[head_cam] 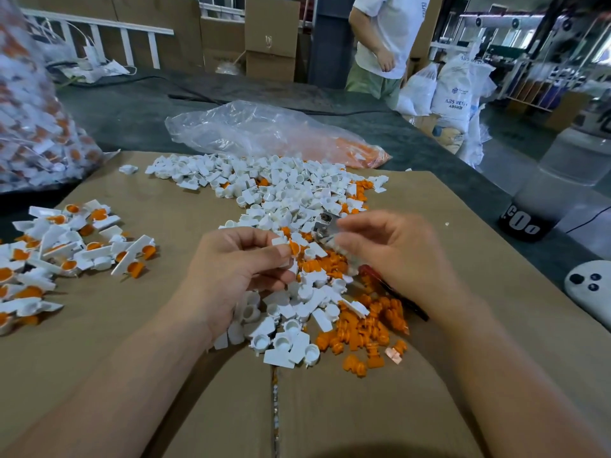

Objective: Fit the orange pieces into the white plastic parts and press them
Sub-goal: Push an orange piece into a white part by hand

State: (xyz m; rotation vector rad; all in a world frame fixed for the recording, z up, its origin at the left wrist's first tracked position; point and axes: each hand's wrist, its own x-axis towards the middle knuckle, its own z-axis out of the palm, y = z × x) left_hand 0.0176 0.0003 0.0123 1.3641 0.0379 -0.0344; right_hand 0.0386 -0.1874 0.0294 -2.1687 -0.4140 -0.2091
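My left hand [244, 269] pinches one white part [280, 241] with one orange piece [293, 248] in it, above the middle of the surface [132, 325]. My right hand [393, 256] grips one metal tool [325, 225]; this area is blurred. Loose white parts [291, 190] and orange pieces [360, 328] run from the middle to the far edge, too many to count. Assembled pile [66, 246] sits at the left edge. Two plastic bags: one far [264, 127], one left [33, 127]. The surface is cardboard. The room is a warehouse with stacked boxes [271, 38] and one person [386, 44] standing.

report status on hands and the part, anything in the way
Left hand pinching white part, orange piece in it. Right hand gripping pliers, close to the part. Nothing between them.
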